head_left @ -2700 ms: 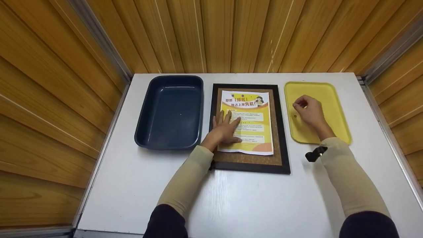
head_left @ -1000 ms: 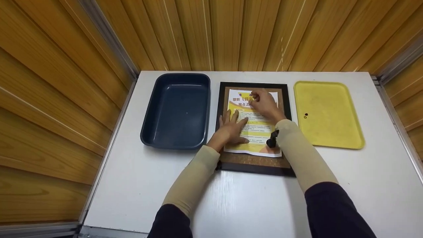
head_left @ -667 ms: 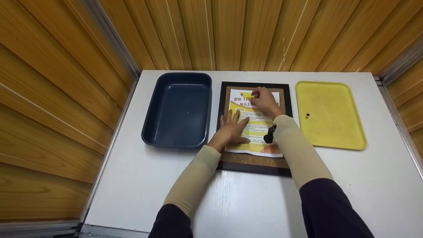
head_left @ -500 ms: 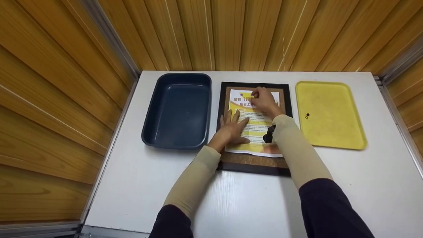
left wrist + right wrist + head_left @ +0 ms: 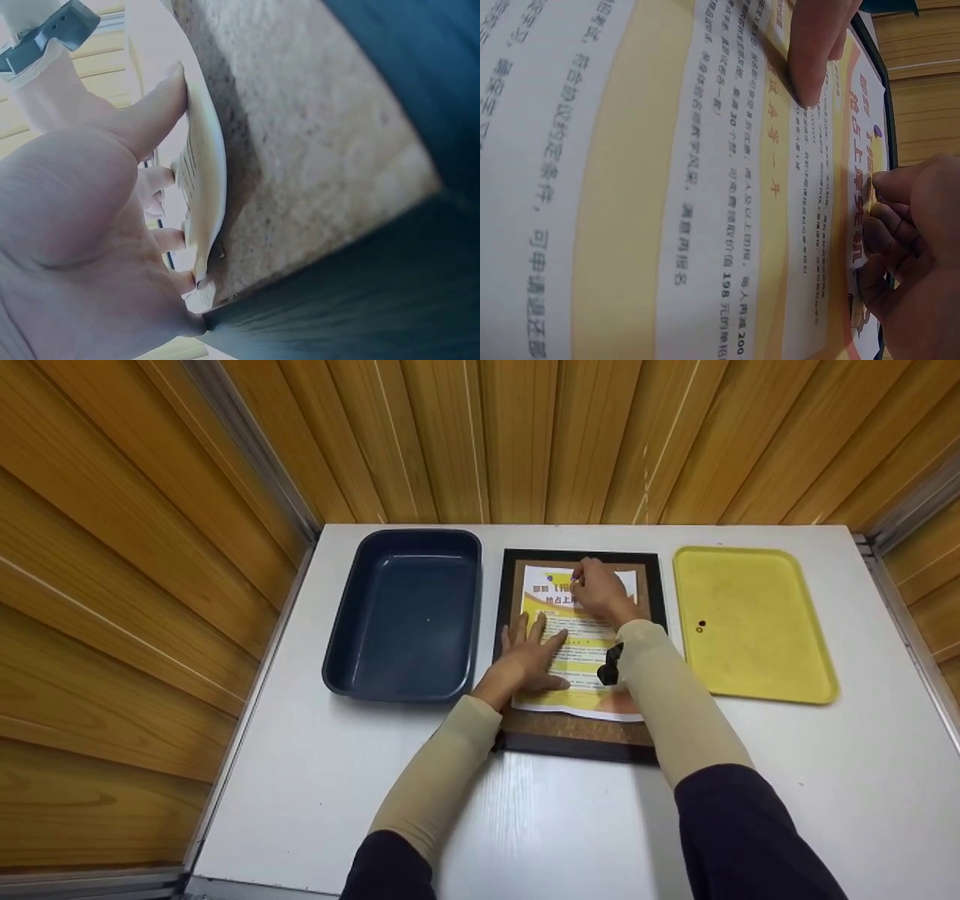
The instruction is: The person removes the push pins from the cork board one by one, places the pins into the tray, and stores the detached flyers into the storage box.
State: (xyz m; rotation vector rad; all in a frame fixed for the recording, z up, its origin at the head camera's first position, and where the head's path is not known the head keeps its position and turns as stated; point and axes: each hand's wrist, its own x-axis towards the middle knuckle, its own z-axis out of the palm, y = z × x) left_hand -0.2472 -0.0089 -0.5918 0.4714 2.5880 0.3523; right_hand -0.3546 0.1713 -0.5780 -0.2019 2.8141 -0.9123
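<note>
A small purple pin (image 5: 574, 578) near the top of a yellow-and-white printed paper sheet (image 5: 589, 654), pinched by the right hand (image 5: 602, 591); left hand (image 5: 527, 662) touching the sheet, fingers apart. Beneath: black-framed brown cork board (image 5: 574, 727) on white worktop (image 5: 555, 825).

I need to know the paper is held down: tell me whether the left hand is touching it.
Touching: in the left wrist view, the left hand rests its thumb and fingers against the paper.

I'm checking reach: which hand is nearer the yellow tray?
Right: the right hand is left of the yellow tray, over the poster; the left hand lies farther left.
</note>
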